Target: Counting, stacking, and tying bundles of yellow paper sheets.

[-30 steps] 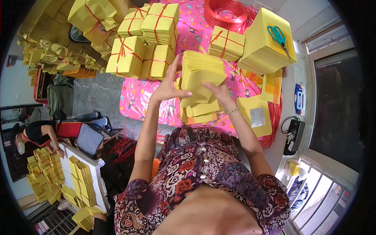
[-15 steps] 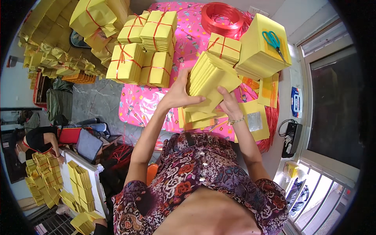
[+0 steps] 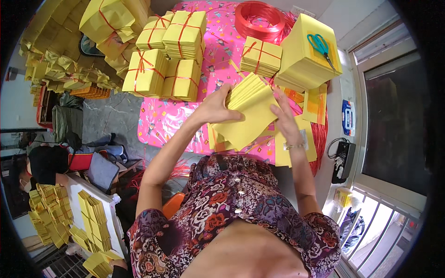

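Note:
A fanned stack of yellow paper sheets [image 3: 250, 120] is tilted up over the table between my hands. My left hand [image 3: 217, 107] grips its left side, thumb across the front face. Against the stack's right edge lies my right hand [image 3: 286, 119], fingers stretched and apart, thumb near the front face. More yellow sheets [image 3: 218, 140] lie beneath the stack. Below my right wrist is a yellow sheet with a silvery patch [image 3: 282, 150]. Just beyond the stack sits a yellow bundle tied with red ribbon [image 3: 264, 52].
Tied yellow bundles [image 3: 181, 79] stand at left on the pink patterned tablecloth [image 3: 162, 123]. A tall yellow stack [image 3: 301, 65] at right carries teal-handled scissors [image 3: 320, 44]. Behind is a red ribbon coil [image 3: 259, 23]. At lower left, a person [image 3: 46, 164] sits by a white table [image 3: 113, 217] with yellow bundles.
The stack has come down slightly toward me, its front face turned more upward. My right hand has shifted right along its edge, the fingers now straighter.

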Action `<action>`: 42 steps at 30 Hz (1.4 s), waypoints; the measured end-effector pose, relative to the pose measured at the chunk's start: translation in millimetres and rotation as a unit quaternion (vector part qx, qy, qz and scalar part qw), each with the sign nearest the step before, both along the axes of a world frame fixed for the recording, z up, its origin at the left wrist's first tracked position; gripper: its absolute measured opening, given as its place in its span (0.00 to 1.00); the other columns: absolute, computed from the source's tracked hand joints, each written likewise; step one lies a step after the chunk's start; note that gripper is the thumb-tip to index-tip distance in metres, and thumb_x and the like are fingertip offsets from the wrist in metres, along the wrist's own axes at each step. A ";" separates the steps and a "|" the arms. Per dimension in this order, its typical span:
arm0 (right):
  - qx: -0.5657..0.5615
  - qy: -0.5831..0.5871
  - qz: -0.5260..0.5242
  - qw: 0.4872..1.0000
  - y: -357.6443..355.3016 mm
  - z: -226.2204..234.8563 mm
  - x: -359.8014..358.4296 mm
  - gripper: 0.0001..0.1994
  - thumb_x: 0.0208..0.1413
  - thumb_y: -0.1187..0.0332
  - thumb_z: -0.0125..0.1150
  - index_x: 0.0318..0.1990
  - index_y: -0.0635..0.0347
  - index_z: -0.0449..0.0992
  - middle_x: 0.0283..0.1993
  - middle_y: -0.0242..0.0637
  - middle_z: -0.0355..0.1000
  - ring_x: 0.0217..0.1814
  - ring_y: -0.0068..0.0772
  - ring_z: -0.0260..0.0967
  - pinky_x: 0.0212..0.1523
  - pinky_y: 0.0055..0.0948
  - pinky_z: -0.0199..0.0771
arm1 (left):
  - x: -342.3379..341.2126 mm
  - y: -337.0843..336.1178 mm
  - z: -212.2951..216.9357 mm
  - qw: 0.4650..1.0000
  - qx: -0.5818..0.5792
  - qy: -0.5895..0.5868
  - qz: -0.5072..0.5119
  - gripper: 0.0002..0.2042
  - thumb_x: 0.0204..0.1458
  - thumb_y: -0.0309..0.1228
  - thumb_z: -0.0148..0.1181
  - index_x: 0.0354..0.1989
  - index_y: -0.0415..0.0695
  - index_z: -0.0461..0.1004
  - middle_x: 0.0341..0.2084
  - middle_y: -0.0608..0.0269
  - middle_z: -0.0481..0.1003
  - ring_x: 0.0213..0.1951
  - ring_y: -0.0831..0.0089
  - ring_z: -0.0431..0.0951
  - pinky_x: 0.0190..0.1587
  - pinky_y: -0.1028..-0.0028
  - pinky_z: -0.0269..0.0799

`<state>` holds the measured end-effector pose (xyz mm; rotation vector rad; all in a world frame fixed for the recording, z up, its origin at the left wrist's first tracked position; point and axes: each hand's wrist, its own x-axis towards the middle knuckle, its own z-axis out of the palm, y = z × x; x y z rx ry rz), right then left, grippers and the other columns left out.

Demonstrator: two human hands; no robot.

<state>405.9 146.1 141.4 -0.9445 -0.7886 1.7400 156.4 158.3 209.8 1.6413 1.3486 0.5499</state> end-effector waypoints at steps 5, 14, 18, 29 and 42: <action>0.281 -0.350 0.166 0.878 28.1 70.5 18.5 0.38 0.48 0.61 0.66 0.63 0.61 0.53 0.65 0.42 0.55 0.68 0.35 0.50 0.64 0.35 0.53 | 7.3 9.7 14.5 0.978 -0.121 0.063 -0.157 0.37 0.30 0.42 0.71 0.49 0.35 0.63 0.37 0.49 0.73 0.41 0.62 0.74 0.43 0.69 0.68; 0.267 -0.461 0.448 0.718 28.8 77.6 -13.7 0.44 0.38 0.52 0.71 0.60 0.67 0.56 0.54 0.52 0.65 0.56 0.49 0.65 0.56 0.36 0.63 | 29.5 31.8 18.5 0.913 -0.144 0.151 -0.350 0.44 0.29 0.49 0.69 0.55 0.34 0.60 0.39 0.48 0.73 0.43 0.58 0.74 0.45 0.68 0.68; 0.267 -0.402 0.406 0.776 19.0 51.9 -5.4 0.42 0.38 0.54 0.72 0.57 0.68 0.58 0.53 0.51 0.66 0.56 0.44 0.65 0.55 0.35 0.64 | 8.4 37.8 -0.7 0.938 -0.207 0.011 -0.277 0.39 0.41 0.52 0.65 0.57 0.40 0.59 0.41 0.54 0.73 0.44 0.65 0.74 0.46 0.68 0.68; 0.118 -0.201 0.087 0.968 -17.0 19.1 -5.4 0.31 0.47 0.67 0.68 0.55 0.65 0.58 0.50 0.39 0.63 0.55 0.29 0.61 0.56 0.29 0.61 | 4.8 -43.5 -119.4 0.777 -0.102 -0.608 0.125 0.39 0.52 0.48 0.57 0.68 0.51 0.42 0.57 0.67 0.61 0.58 0.73 0.62 0.58 0.71 0.57; 0.263 -0.203 0.138 0.933 -35.7 23.5 -33.3 0.48 0.46 0.68 0.67 0.67 0.64 0.36 0.64 0.45 0.49 0.68 0.38 0.47 0.64 0.36 0.52 | 14.7 -73.9 -71.0 0.895 -0.033 -0.407 0.179 0.39 0.41 0.34 0.72 0.59 0.37 0.54 0.48 0.53 0.69 0.48 0.66 0.73 0.50 0.69 0.70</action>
